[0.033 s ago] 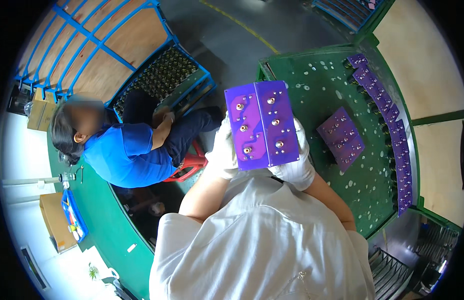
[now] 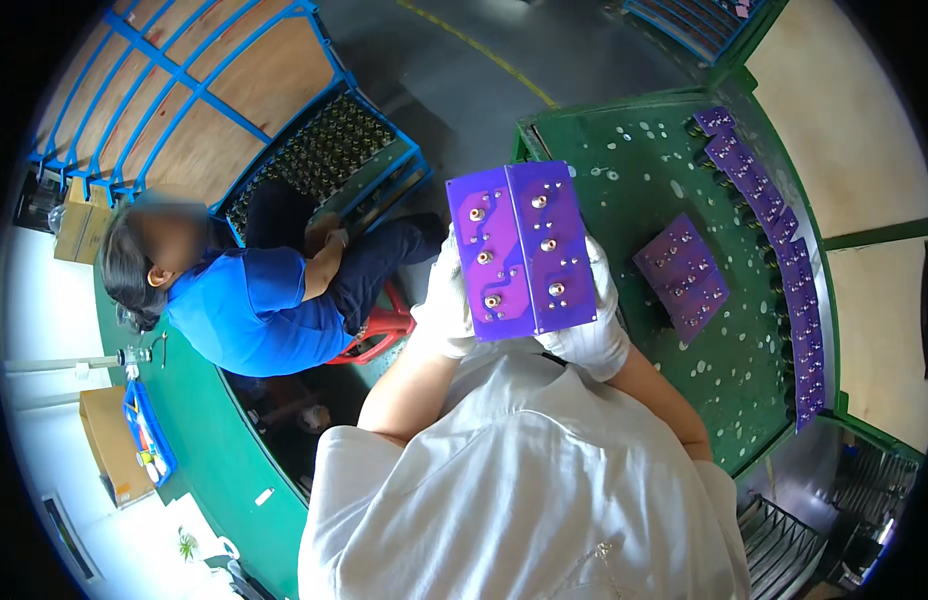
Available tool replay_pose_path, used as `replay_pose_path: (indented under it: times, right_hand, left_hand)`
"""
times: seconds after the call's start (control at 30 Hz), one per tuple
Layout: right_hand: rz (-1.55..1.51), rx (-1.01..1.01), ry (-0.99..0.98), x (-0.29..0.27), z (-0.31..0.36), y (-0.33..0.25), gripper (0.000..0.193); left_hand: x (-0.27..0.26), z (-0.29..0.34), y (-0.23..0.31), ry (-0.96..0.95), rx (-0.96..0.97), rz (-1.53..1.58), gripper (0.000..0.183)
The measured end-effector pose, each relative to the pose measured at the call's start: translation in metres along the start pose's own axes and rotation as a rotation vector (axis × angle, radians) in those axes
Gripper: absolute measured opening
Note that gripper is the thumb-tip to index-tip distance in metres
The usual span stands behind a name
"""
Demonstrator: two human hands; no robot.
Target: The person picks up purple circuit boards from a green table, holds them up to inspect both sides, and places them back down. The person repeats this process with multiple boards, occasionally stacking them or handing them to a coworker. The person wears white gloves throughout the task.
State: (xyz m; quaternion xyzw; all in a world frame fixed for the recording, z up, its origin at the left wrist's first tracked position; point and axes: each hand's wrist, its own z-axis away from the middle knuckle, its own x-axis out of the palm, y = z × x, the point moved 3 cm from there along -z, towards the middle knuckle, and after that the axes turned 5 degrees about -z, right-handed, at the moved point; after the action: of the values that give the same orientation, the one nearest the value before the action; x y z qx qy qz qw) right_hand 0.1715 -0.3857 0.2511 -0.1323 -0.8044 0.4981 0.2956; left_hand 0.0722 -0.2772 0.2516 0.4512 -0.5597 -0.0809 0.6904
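Observation:
Between my two white-gloved hands I hold up a purple circuit board (image 2: 524, 250), with a seam down its middle and several metal terminals on the face toward me. My left hand (image 2: 446, 305) is closed on its left edge. My right hand (image 2: 596, 335) grips the lower right side. The fingertips of both hands are hidden behind the board. A second purple circuit board (image 2: 684, 275) lies to the right on the green worktable (image 2: 624, 190), its terminals facing up.
A curved row of purple boards (image 2: 804, 330) stands along the table's far right edge, with dark parts beneath. At left, a person in a blue shirt (image 2: 254, 310) sits on a red stool (image 2: 384, 325) beside a blue rack (image 2: 414, 165) of dark parts. Another green bench (image 2: 204, 430) holds a blue tray (image 2: 144, 430).
The held circuit board has shifted very slightly to the left. Both hands keep their grip, and the other boards have not moved.

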Motion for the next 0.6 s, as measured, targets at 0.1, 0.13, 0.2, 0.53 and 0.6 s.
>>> replay_pose_path:
  times: [0.1,0.13,0.2,0.53,0.6]
  right_hand:
    - [0.456,-0.272,-0.091,0.005,-0.001,-0.006,0.074]
    - [0.542,-0.310,-0.139,0.006,-0.002,-0.008,0.078]
    - [0.767,-0.376,-0.152,0.006,-0.003,-0.011,0.083]
    - [0.942,-0.452,-0.146,0.013,-0.010,-0.006,0.089]
    - [0.967,-0.445,-0.184,0.009,-0.011,0.004,0.089]
  left_hand:
    - [0.002,-0.006,-0.004,-0.112,-0.175,0.526,0.041]
    - [0.001,-0.008,-0.006,-0.123,-0.223,0.627,0.042]
    - [0.002,-0.010,-0.008,-0.237,-0.190,0.712,0.055]
    - [-0.031,-0.012,-0.013,-0.184,-0.231,0.829,0.073]
    - [-0.047,-0.009,-0.016,-0.138,-0.226,0.815,0.073]
